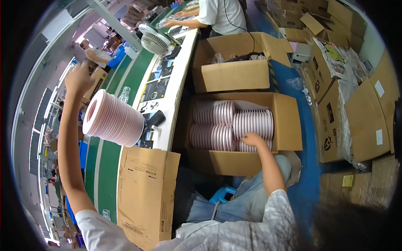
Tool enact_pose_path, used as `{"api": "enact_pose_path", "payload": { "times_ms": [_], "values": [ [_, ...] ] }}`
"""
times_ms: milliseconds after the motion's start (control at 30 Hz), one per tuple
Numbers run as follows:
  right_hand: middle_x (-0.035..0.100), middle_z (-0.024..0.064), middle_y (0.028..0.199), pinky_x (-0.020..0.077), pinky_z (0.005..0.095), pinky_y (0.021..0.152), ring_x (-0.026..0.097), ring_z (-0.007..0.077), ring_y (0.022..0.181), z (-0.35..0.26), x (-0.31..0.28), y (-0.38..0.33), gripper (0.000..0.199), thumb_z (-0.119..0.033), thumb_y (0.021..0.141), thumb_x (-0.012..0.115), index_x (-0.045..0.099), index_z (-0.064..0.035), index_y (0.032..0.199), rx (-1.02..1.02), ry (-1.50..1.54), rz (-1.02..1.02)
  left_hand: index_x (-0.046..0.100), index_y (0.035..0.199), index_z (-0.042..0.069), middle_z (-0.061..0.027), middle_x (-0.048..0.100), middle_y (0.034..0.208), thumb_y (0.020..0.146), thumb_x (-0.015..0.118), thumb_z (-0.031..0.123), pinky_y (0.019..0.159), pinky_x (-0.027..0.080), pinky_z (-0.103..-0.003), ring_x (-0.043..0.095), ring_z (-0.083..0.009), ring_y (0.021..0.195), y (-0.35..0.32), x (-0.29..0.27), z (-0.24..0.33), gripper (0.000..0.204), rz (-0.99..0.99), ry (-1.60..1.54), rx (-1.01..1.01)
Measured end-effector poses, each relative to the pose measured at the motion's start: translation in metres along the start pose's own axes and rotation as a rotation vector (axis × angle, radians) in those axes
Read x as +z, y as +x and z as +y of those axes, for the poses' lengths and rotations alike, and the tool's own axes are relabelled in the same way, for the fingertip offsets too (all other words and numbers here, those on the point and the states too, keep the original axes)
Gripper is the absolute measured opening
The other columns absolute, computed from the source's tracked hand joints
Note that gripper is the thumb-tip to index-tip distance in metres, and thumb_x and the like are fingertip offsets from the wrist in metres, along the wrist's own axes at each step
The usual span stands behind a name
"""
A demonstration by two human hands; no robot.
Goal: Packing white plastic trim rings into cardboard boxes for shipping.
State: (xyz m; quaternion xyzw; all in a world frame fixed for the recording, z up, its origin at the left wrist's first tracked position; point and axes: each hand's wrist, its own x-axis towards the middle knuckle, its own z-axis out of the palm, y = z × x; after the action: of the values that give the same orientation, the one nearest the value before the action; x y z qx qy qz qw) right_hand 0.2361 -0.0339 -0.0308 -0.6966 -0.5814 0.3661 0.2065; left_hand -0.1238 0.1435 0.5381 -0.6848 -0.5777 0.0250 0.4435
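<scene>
My right hand [251, 139] reaches into an open cardboard box [226, 163] in front of me. Its fingers are closed against the tightly packed rows of pale pink discs [253, 121]; whether a disc is between them is hidden. My left hand [79, 77] is raised above the green conveyor at the left and blurred, so its fingers are hard to read. Below it, a tall stack of pale pink rings [115, 119] leans at the edge of the white worktop, apart from the hand. A black cylinder [155, 120] lies beside that stack.
A cardboard flap [146, 192] hangs at the worktop's near end. Behind the box of discs stands another open carton [238, 75]. A white fan [154, 39] sits by the green conveyor [111, 163]. Cartons [331, 117] are piled at right. A co-worker [222, 16] works at the far end.
</scene>
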Motion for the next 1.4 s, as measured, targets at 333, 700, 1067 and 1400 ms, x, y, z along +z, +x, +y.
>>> {"api": "enact_pose_path", "payload": {
  "times_ms": [333,700,1067,1400],
  "values": [
    [0.064,0.0223,0.100,0.0481,0.0433,0.086,0.061,0.0386,0.095,0.021,0.016,0.011,0.037,-0.034,0.080,0.056,0.069,-0.0015,0.093,0.128,-0.035,0.102,0.071,0.103,0.015,-0.0045,0.069,0.103,0.085,0.056,0.026,0.083,0.043,-0.045,0.061,-0.0226,0.103,-0.182,0.012,0.421,0.026,-0.495,-0.240,1.278],
    [0.065,0.0190,0.103,0.0479,0.0462,0.086,0.062,0.0352,0.098,-0.002,-0.016,-0.011,0.036,-0.028,0.078,0.052,0.067,-0.0036,0.098,0.379,0.032,0.086,0.063,0.114,0.010,-0.0076,0.063,0.116,0.079,0.056,0.024,0.101,0.031,-0.041,0.056,-0.0198,0.110,-0.313,0.235,0.587,0.038,-0.406,-0.352,1.361],
    [0.064,0.0202,0.107,0.0487,0.0448,0.086,0.061,0.0358,0.101,0.003,-0.014,0.002,0.039,-0.032,0.080,0.053,0.066,-0.0023,0.102,0.406,0.080,0.105,0.072,0.089,0.009,-0.0097,0.066,0.103,0.077,0.053,0.054,0.099,0.031,-0.043,0.058,-0.0215,0.105,-0.258,0.197,0.563,0.050,-0.321,-0.301,1.698],
    [0.065,0.0230,0.099,0.0483,0.0473,0.085,0.062,0.0380,0.097,-0.010,-0.024,-0.013,0.041,-0.038,0.083,0.051,0.066,-0.0032,0.098,0.396,0.108,0.334,0.067,0.096,0.002,-0.0231,0.064,0.104,0.087,0.047,0.054,0.091,0.040,-0.051,0.058,-0.0390,0.103,-0.230,0.114,0.447,0.056,-0.705,-0.858,0.772]
  ]
}}
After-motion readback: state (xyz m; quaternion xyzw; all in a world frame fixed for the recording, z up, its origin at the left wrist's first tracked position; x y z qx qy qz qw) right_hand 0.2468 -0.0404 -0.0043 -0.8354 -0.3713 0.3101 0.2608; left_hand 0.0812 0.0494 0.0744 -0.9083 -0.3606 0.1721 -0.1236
